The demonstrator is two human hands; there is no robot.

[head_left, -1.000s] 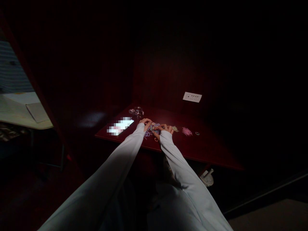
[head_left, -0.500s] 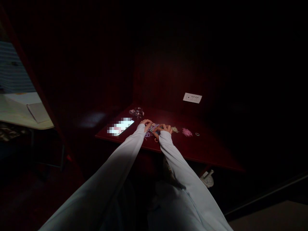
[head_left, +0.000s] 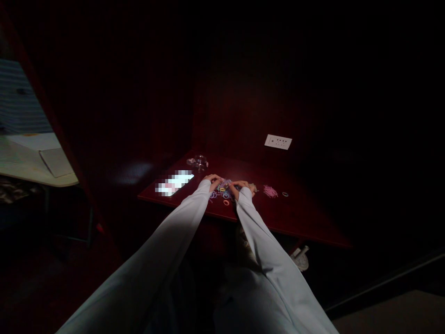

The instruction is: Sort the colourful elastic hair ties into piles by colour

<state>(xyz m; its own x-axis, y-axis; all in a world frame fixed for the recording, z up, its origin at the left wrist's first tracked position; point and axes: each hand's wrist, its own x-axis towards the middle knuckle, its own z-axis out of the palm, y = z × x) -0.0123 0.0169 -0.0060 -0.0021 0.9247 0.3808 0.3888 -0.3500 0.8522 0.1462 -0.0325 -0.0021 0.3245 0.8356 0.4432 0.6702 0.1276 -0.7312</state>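
Small coloured elastic hair ties lie in a loose pile (head_left: pixel 221 189) near the front of a dark red desk. My left hand (head_left: pixel 212 179) is at the pile's left edge, with bent fingers drawn together over the ties. From the right, my right hand (head_left: pixel 244 186) reaches in, thumb and finger closed at the pile; whatever either hand pinches is too small to make out. An orange hair tie (head_left: pixel 226 202) lies at the near side. Partly behind my right hand is a pale yellow group (head_left: pixel 255 188); farther right lies a pink heap (head_left: pixel 270 191).
A single greenish hair tie (head_left: pixel 285 194) lies right of the pink heap. On the left are a lit phone (head_left: pixel 175 183), its screen blurred out, and a clear container (head_left: pixel 200 162). A white socket panel (head_left: pixel 278 142) is on the back wall; a white box (head_left: pixel 41 150) stands on another table.
My right hand has moved slightly right and away from my left hand, uncovering more of the pile and the orange hair tie. My left hand has barely moved.
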